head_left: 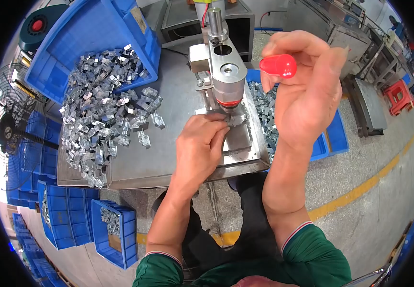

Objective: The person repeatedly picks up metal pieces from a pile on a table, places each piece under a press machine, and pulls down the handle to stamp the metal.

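The right hand is curling its fingers loosely around a red knob, with the thumb standing away from it. The left hand is reaching in under the head of a metal press, its fingertips bunching close beside a small clear piece; whether they are gripping anything there, I cannot tell. That piece is sitting just beyond the left fingertips, directly below the press head, above a metal plate. Left of the left hand, a heap of clear pieces is spreading over the worktop and spilling from a tilted blue bin. Behind the right wrist, a blue tray is standing lower down, with more small pieces lying in it. Below and left of the left hand, a blue box is resting on the floor.
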Tool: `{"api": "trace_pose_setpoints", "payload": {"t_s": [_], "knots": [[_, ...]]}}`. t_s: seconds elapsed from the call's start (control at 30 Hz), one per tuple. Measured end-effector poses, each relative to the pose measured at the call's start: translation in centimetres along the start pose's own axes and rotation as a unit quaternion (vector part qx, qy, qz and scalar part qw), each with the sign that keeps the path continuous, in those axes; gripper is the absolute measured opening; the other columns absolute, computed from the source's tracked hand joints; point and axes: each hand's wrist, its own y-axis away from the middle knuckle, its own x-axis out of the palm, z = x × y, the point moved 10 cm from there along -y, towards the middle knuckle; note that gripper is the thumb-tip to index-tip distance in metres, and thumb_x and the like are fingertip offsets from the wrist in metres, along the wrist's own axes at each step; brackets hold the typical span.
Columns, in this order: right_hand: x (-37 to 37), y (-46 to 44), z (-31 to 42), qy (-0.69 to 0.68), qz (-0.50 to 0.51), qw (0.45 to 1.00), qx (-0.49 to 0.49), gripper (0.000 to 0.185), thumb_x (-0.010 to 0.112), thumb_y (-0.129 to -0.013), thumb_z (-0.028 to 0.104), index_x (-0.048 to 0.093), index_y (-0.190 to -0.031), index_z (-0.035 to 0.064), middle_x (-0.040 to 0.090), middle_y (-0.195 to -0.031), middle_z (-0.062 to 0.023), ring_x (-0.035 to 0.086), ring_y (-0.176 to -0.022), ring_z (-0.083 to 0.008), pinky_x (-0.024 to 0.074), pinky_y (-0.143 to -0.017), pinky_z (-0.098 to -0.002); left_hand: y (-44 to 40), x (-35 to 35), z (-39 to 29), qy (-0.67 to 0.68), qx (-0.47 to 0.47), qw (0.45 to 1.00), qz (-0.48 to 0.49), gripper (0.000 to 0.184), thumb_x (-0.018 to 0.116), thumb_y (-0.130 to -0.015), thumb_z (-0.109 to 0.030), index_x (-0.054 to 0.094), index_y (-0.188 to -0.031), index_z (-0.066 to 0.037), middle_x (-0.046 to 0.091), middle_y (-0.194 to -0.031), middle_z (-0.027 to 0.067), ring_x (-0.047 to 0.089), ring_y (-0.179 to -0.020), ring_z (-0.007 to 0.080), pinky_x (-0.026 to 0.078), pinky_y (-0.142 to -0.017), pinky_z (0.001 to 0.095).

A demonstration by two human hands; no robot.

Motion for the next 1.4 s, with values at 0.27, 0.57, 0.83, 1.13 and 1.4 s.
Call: {"api": "trace_pose_setpoints", "payload": {"t_s": [0.27,0.57,0.83,1.13,1.4], "knots": [[-0.2,-0.1,0.3,0.004,-0.029,1.000,-0.003,0.074,0.027,-0.112,0.055,0.060,-0.123,-0.0107,0.070,-0.109,-0.0231,0.059,-0.081,-0.0179,0.0507,-0.069,-0.0327,0.2,0.0,0.0,-0.015,-0.010,0.999,-0.029,0.011,0.077,-0.083,0.001,0.076,-0.094,0.000,0.076,-0.102,0.0142,0.071,-0.095,0.0312,0.056,-0.083,0.0383],[-0.3,-0.2,0.3,-0.003,-0.026,0.999,-0.020,0.073,0.028,-0.112,0.055,0.060,-0.123,-0.0101,0.070,-0.107,-0.0229,0.059,-0.079,-0.0180,0.0507,-0.068,-0.0323,0.1,0.1,0.3,-0.023,-0.020,0.999,-0.038,0.010,0.077,-0.084,0.000,0.076,-0.094,0.000,0.076,-0.103,0.0147,0.071,-0.096,0.0315,0.055,-0.084,0.0387],[-0.3,0.0,0.0,0.000,0.002,1.000,0.006,0.074,0.027,-0.112,0.056,0.060,-0.122,-0.0101,0.070,-0.107,-0.0228,0.062,-0.080,-0.0209,0.0509,-0.069,-0.0324,0.1,0.1,0.3,-0.027,-0.020,0.999,-0.037,0.009,0.076,-0.084,0.000,0.076,-0.093,0.000,0.076,-0.103,0.0151,0.071,-0.096,0.0322,0.055,-0.083,0.0389],[-0.2,-0.6,0.0,-0.057,-0.031,0.998,-0.015,0.074,0.031,-0.112,0.052,0.058,-0.125,-0.0156,0.068,-0.106,-0.0205,0.061,-0.084,-0.0192,0.0504,-0.072,-0.0320,1.2,-3.2,0.7,-0.084,-0.025,0.993,-0.080,0.017,0.079,-0.083,-0.007,0.075,-0.098,0.000,0.074,-0.105,0.0157,0.069,-0.095,0.0351,0.054,-0.086,0.0406],[-0.1,-0.5,0.1,-0.037,-0.049,0.998,-0.006,0.066,0.036,-0.113,0.046,0.061,-0.123,-0.0135,0.068,-0.101,-0.0165,0.060,-0.083,-0.0179,0.0497,-0.070,-0.0311,4.6,-10.9,6.8,-0.324,-0.136,0.931,-0.102,0.025,0.084,-0.079,-0.015,0.075,-0.098,-0.001,0.072,-0.099,0.0142,0.069,-0.091,0.0328,0.053,-0.077,0.0410]]}}
